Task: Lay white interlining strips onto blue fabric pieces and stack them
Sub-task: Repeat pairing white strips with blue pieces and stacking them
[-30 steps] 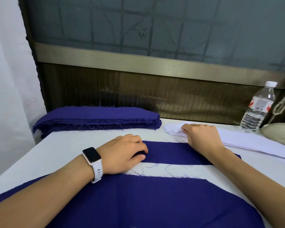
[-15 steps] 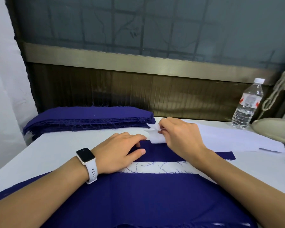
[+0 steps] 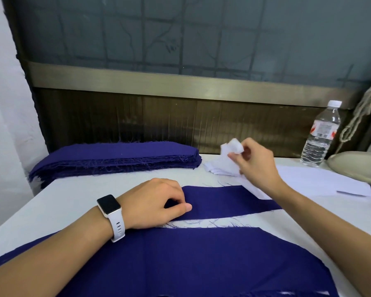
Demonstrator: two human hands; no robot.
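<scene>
Step in hand: lifting one white strip (image 3: 228, 157) off the white pile (image 3: 308, 183), ready for laying on the blue strip (image 3: 229, 202)
Right hand (image 3: 256, 166): raised over the near end of the pile, thumb and fingertips pinching the crumpled end of the white strip
Left hand (image 3: 159, 203): fingers curled down on the left end of the blue strip, thumb tip pressed flat beside them, pinning it to the table (image 3: 77, 189)
Blue strip: flat across the middle of the table, just beyond the large blue cloth (image 3: 191, 262), with a bare gap between
Blue stack (image 3: 116, 159): at the far left, well apart from the white pile
Doing it well: peel off a single layer only; keep the left end pinned; draw the strip out straight before lowering; match it to the pinned end first, then smooth rightwards, inside the frayed blue edges
Likely risk: two thin layers clinging together, or a twist left by the crumpled grip
Hidden: rest of the white strip and right end of the blue strip, both behind the right forearm; left fingertips tucked under the knuckles
Cut off: near edge of the large blue cloth
Hard to make out: one layer pinched or several, given blur at the right hand; any white strips inside the blue stack
</scene>
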